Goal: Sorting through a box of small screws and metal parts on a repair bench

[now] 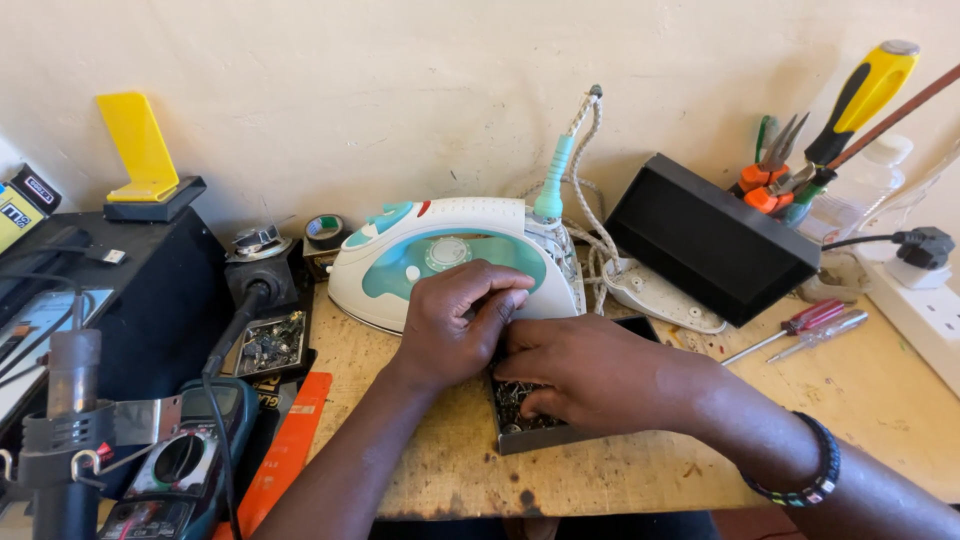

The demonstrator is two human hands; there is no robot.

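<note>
Left hand: the left hand (455, 325) lies knuckles up at the front edge of the iron, fingers curled together toward the right hand; whether its grip closes on anything cannot be told.
Right hand: the right hand (590, 370) reaches across from the right and rests inside the small tray, fingers bent down among the loose parts; whether that grip is clamped on a piece is hidden by the hand itself.
Small tray: a dark, shallow square tray (530, 435) sits on the desk just in front of the iron, holding a heap of small metal bits, mostly covered by the right hand.
Iron: a white and teal clothes iron (450, 245) lies on the desk against the wall, its braided cord (590, 200) looped behind it.
Desk: a worn wooden desk (880, 400) carries the lot.
Left side: a multimeter (185, 460), an orange strip (285, 450) and a second tray of parts (270, 345) lie near the left arm; a yellow stand (140, 150) sits on a black box.
Right side: a black box (710, 240) leans on the wall, two screwdrivers (810, 330) lie well right of the hands, and a white power strip (920, 305) runs along the edge.
Wrist: a beaded bracelet (810, 470) circles the right wrist.
</note>
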